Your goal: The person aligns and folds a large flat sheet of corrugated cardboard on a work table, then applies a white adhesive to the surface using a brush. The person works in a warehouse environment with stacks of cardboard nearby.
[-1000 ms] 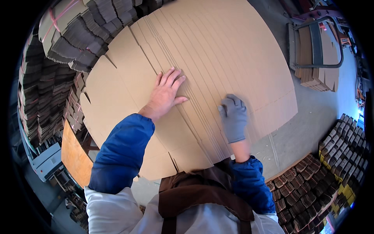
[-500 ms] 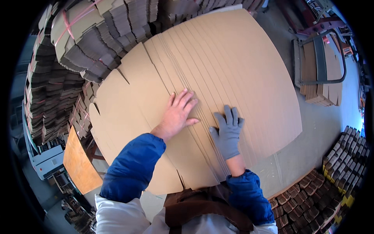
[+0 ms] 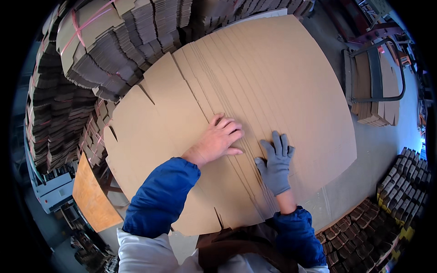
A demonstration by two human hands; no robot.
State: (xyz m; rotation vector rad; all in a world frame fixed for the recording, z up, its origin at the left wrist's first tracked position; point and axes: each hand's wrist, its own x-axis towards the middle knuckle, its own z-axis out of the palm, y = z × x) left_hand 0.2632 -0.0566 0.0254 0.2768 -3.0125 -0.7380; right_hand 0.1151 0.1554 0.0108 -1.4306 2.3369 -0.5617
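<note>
A big stack of flat brown cardboard box blanks [image 3: 273,86] lies fanned out in front of me, edges stepped one over another. My bare left hand [image 3: 218,140] rests flat on the sheets near the middle, fingers pointing right and slightly curled. My right hand [image 3: 276,164], in a grey glove, lies palm down just to its right with fingers spread, pressing on the stepped edges. Both forearms wear blue sleeve covers. Neither hand holds anything.
Bundles of folded cardboard tied with pink strap [image 3: 91,50] are piled at the upper left. A hand cart with flat cardboard [image 3: 375,82] stands at the right on the grey floor. More bundles [image 3: 400,191] sit at the lower right. An orange board [image 3: 91,200] leans at the lower left.
Both hands have slid toward me along the fanned sheets. The right hand's fingers have gone from curled to spread flat.
</note>
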